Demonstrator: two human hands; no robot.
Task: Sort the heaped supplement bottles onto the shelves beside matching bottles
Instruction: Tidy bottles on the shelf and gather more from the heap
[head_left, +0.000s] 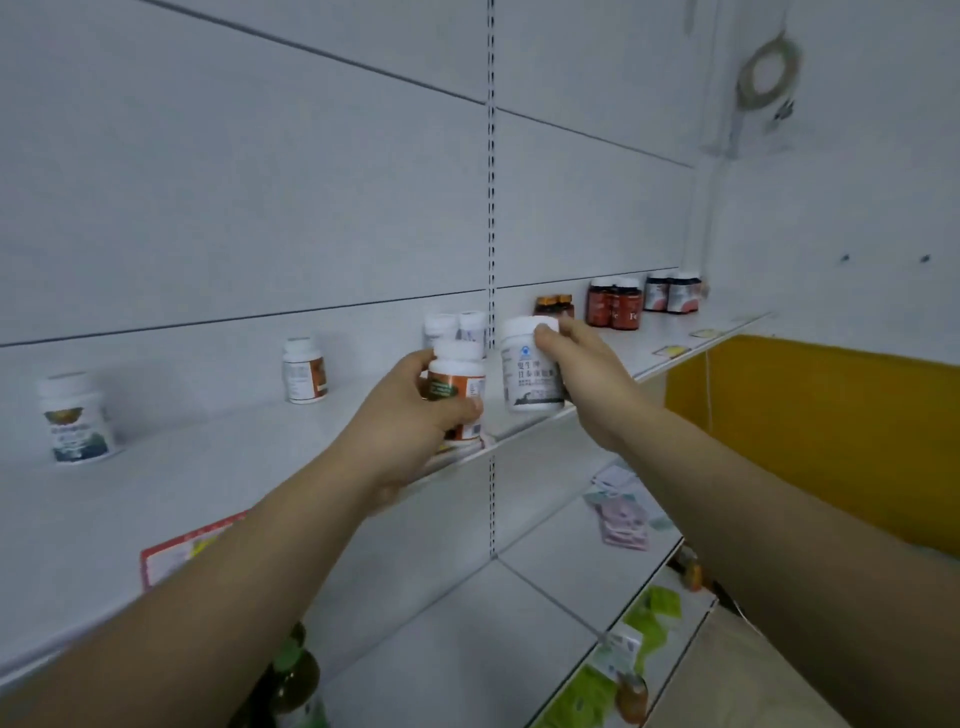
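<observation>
My left hand (410, 415) grips a white-capped bottle with an orange label (457, 382) over the front edge of the upper shelf (218, 467). My right hand (584, 364) holds a white bottle with a blue and dark label (527, 364) by its side and cap, just above the shelf edge near the upright slotted post (491, 208). Behind them stand two white bottles (454, 327). A matching orange-label bottle (305, 370) stands further left, and a white bottle with a dark green label (75, 418) at the far left.
On the right shelf section stand a small amber bottle (555, 305), two red bottles (614, 303) and two dark bottles (672, 292). Lower shelves hold pink packets (623, 525), green packets (652, 613) and dark green bottles (293, 675). A yellow panel (831, 441) is at the right.
</observation>
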